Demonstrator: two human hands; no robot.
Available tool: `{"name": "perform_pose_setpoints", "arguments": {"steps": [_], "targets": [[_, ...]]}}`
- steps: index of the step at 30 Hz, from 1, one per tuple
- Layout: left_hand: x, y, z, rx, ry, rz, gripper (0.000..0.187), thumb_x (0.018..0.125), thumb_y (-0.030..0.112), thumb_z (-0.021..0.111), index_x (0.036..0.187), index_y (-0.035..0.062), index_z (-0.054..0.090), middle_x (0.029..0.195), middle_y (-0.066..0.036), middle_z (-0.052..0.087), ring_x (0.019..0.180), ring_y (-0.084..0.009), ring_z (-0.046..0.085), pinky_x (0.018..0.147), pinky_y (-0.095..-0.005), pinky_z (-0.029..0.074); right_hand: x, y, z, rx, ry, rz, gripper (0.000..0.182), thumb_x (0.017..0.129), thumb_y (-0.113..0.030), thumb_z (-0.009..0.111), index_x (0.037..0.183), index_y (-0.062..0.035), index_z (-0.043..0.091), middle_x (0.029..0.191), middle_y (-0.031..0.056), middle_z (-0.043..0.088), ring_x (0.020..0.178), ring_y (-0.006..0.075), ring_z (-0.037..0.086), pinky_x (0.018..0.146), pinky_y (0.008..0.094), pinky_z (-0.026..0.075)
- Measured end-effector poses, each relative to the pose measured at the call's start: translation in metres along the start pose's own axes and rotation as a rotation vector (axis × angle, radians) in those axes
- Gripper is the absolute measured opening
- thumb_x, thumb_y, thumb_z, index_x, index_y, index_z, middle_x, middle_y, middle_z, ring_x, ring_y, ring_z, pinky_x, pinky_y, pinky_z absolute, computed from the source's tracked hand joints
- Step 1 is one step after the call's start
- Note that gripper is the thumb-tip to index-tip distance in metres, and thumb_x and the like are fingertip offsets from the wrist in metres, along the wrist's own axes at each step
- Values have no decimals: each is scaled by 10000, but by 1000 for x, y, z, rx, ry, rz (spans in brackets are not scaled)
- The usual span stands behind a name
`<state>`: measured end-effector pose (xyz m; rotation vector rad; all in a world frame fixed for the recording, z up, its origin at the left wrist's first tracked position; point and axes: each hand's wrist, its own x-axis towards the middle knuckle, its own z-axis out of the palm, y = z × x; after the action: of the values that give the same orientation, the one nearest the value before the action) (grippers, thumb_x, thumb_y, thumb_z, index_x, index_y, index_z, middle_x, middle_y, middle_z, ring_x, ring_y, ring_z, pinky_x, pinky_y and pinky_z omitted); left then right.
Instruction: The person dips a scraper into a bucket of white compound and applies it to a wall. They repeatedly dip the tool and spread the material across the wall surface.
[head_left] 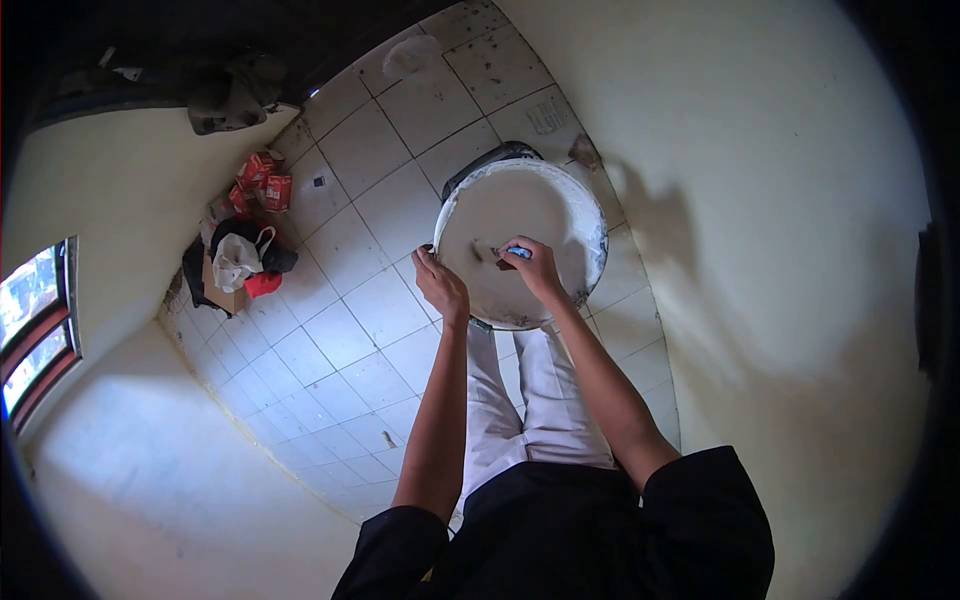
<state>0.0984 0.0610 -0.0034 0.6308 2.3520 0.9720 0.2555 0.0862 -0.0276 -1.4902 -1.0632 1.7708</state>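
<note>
A large round bucket [598, 215] with a white-smeared rim stands on the tiled floor in front of my legs. Smooth greyish-white paste [520, 205] fills much of it. My right hand [535, 268] is over the paste, its fingers closed round the blue-and-dark handle of a tool [517, 253]. The tool's far end is at the paste, with a small mark in the surface beside it. At the bucket's left edge, my left hand [442, 286] has its fingers bent against the rim, thumb side up.
Red boxes [277, 192] and a pile with a white plastic bag [236, 262] lie by the left wall. A dark object [490, 160] sits behind the bucket. The right wall [760, 200] is close. Clear plastic [411, 56] lies farther back.
</note>
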Motion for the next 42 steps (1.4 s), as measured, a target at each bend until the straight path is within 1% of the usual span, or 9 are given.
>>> {"name": "perform_pose_setpoints", "arguments": {"steps": [2,7,13,17,23,26,28,35,42], "targets": [[1,-4,1,-5,4,-10,481,1036,408,271,964,0,517,789,-163,572,699,-300,509,693,-411,419,-2,-4,-3,-6,-28,-4,76,810,7,641,880,33,657,817,107,689,756,170,697,681,283,571],[1,0,-2,22,-14,26,479,1038,389,271,935,-18,502,772,-200,561,686,-344,501,676,-434,411,-9,-17,-10,-502,-71,-427,172,711,32,668,877,15,626,831,167,673,755,299,683,683,355,554],[-3,12,-6,101,-27,10,462,1035,363,263,936,-11,515,814,-254,603,765,-466,554,681,-513,398,-25,-28,-14,-817,-143,-492,199,749,-44,705,918,-5,609,894,157,654,798,354,639,694,408,516],[-2,14,-4,144,-16,-29,469,1031,380,260,937,5,526,801,-251,605,772,-477,559,679,-528,393,-25,-40,-12,-736,-89,-542,185,795,-97,685,941,-9,611,808,192,623,753,355,628,674,439,507],[-3,14,-4,221,5,-59,468,1027,395,248,941,23,519,807,-241,612,778,-475,568,684,-542,400,-21,-31,-3,-564,50,-425,129,821,-88,673,898,2,621,812,190,623,740,340,630,644,416,506],[-2,9,-3,242,-3,-66,459,1025,391,250,941,25,515,821,-239,613,798,-473,570,695,-543,401,-18,-15,3,-523,144,-384,87,823,-23,659,895,22,639,799,156,650,707,252,684,634,337,536],[-3,9,-4,237,-6,-41,453,1024,384,251,937,26,515,830,-236,610,809,-470,569,702,-544,396,-15,-8,7,-242,149,-245,59,831,-3,641,874,37,633,784,129,661,693,208,695,627,309,550],[-2,7,-3,234,20,-40,444,1021,376,258,948,24,519,821,-244,614,793,-473,573,693,-548,399,-15,7,19,-431,176,-320,43,851,3,625,852,46,631,752,96,666,696,185,699,628,281,570],[-1,8,-3,275,-13,-98,431,1019,380,264,967,50,538,852,-226,635,832,-463,584,711,-546,422,-11,11,15,-42,191,33,49,830,-4,642,855,38,647,781,95,682,724,184,700,655,284,571]]}}
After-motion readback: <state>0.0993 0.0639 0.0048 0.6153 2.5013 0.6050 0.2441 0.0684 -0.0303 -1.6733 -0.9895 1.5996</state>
